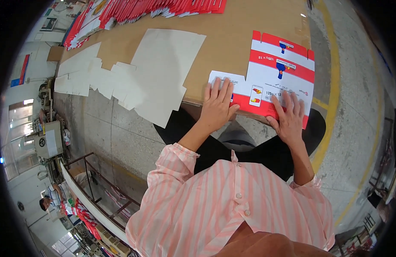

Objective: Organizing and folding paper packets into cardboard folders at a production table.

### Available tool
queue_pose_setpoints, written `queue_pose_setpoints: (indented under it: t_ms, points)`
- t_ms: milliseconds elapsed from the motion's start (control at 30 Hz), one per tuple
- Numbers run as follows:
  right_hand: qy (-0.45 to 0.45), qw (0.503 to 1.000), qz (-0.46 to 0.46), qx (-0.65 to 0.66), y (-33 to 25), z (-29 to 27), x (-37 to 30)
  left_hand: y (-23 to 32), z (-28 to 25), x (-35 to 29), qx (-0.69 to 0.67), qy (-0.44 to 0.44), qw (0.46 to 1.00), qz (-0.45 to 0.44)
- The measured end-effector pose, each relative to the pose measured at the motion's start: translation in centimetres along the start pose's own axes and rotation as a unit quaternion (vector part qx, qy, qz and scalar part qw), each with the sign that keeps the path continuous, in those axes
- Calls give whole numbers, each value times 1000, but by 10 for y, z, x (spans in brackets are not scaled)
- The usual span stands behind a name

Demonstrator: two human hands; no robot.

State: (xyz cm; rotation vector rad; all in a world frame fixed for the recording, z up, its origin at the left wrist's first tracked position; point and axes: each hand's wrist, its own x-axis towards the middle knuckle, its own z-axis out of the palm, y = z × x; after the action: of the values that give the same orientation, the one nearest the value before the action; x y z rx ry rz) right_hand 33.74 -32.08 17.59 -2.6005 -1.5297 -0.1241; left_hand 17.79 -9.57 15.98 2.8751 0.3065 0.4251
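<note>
carton blank (264,73): flat, unfolded, banded red and white, printed in blue, red and yellow, its far edge notched
place: on the brown table (232,43), at its near right part, right of the plain pale blanks (168,55)
left hand (216,108): fingers outstretched, released, resting on the blank's left flap (240,85)
right hand (289,120): fingers splayed, released, resting on its near side

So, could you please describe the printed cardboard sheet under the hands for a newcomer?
On the wide brown tabletop, go to the near right corner. The flat red-and-white cardboard sheet lies there under the person's left hand and right hand. Its colourful printing faces up, unlike the plain off-white cardboard sheets to its left.
</note>
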Motion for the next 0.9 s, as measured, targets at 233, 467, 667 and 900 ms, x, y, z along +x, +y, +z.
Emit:
queue_pose_setpoints:
  t_ms: [233,467,667,900]
  points:
    - [18,1000,-8,3,0,-9,9,2,-24,36,27,-48,998,5]
    - [-134,623,259,726,-72,0,-61,17,-12,44,64,-187,980,26]
    - [21,517,377,768,-45,-6,-51,46,-39,21,-224,-118,964,76]
    - [-107,754,285,582,139,-70,82,-50,-21,16,-117,117,979,-122]
